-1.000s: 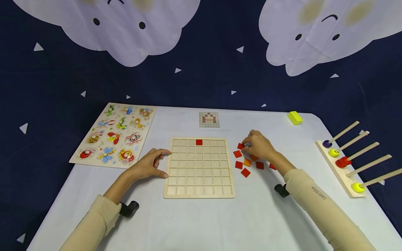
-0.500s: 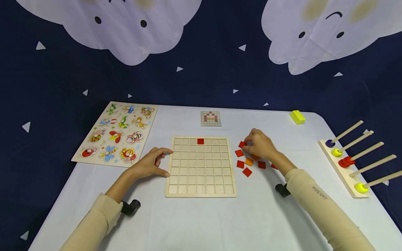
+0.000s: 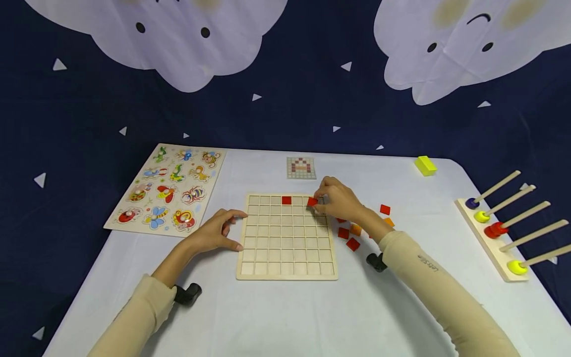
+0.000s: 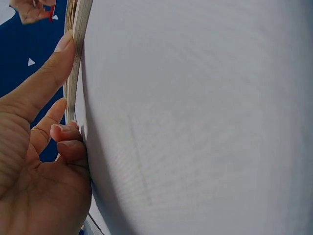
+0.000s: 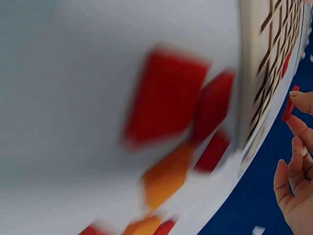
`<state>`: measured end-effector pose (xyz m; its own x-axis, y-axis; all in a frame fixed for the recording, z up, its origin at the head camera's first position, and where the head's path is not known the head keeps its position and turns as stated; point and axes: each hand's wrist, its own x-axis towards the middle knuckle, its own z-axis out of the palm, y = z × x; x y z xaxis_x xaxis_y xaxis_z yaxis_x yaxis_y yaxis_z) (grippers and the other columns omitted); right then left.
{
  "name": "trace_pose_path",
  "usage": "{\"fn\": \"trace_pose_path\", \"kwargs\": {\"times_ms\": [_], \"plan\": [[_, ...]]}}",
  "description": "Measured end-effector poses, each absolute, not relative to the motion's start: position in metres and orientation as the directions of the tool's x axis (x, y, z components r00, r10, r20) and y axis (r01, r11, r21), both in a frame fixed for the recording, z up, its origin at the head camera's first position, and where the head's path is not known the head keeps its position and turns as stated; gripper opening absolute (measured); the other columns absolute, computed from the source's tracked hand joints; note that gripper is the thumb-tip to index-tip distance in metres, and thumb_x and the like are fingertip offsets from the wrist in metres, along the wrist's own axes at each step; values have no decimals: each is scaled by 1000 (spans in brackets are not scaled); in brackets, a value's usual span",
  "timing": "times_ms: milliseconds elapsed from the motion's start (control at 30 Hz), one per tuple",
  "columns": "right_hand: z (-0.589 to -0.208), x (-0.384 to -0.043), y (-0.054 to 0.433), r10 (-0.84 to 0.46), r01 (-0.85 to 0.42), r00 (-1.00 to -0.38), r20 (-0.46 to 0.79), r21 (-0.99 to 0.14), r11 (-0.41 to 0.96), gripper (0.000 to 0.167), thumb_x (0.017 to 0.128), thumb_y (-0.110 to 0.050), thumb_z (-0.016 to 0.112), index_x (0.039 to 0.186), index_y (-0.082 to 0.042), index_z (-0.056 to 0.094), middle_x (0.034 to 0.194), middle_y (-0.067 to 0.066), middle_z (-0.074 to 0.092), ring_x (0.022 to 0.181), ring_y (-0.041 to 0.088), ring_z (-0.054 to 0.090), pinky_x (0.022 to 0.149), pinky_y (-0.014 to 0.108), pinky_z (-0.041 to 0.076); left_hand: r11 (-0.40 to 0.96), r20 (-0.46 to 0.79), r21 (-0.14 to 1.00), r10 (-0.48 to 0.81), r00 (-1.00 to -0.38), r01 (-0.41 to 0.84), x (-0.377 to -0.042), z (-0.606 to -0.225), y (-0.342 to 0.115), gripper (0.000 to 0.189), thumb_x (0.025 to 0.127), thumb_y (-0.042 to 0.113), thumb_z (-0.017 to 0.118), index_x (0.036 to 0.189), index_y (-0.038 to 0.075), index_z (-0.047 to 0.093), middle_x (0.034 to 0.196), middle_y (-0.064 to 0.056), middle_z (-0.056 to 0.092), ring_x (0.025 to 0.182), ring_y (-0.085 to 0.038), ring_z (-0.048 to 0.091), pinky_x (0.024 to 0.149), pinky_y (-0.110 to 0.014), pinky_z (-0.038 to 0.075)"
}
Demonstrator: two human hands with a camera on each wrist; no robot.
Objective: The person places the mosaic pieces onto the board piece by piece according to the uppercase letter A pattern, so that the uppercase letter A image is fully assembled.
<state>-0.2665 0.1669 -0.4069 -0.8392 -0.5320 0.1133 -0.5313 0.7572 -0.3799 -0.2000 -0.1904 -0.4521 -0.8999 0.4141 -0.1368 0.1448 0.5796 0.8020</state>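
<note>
A square wooden grid board (image 3: 287, 238) lies flat, with one red tile (image 3: 286, 200) seated in its top row. My left hand (image 3: 213, 232) rests at the board's left edge, thumb and index fingertip touching it. In the left wrist view, that thumb (image 4: 61, 58) presses on the board's side. My right hand (image 3: 340, 199) pinches another red tile (image 3: 312, 202) between thumb and finger, over the top right of the grid. That pinched tile (image 5: 291, 104) shows edge-on in the right wrist view, held above the table.
Loose red tiles (image 3: 353, 244) and orange tiles (image 3: 355, 229) lie right of the board. A small pattern card (image 3: 301, 168) is behind it. An insect puzzle board (image 3: 167, 191) lies left. A peg stand (image 3: 490, 240) with beads and a yellow block (image 3: 426, 166) are at right.
My right hand has moved left from the loose tiles to over the grid's top right, now pinching a red tile. The left hand stays at the board's edge.
</note>
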Motion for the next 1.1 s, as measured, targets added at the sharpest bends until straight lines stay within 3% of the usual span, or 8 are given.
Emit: {"fn": "trace_pose_path", "kwargs": {"times_ms": [500,767,1100], "plan": [[-416,-267,98,-669,-672,-730,139,-326,665,18,84,-19,79,97,-6,78,96,3,57,91,19,50,74,31,47,579,-139,804,408,-902,139,-199,-454,-185,81,68,15,92,139,9,52,105,-13,44,80,-20,40,71,-30,36],[-421,-268,88,-661,-647,-746,86,-330,687,14,86,-20,78,94,-9,77,94,3,56,90,18,48,74,31,46,567,-131,811,415,-900,144,-198,-452,-185,81,67,16,92,138,9,53,104,-12,44,79,-20,40,71,-30,36],[-420,-273,75,-600,-539,-800,-12,-426,727,8,85,-20,79,86,-15,74,87,1,52,86,19,41,72,31,38,570,-120,807,414,-903,154,-199,-454,-192,80,68,17,92,138,11,54,104,-12,44,79,-19,40,71,-30,35]]}}
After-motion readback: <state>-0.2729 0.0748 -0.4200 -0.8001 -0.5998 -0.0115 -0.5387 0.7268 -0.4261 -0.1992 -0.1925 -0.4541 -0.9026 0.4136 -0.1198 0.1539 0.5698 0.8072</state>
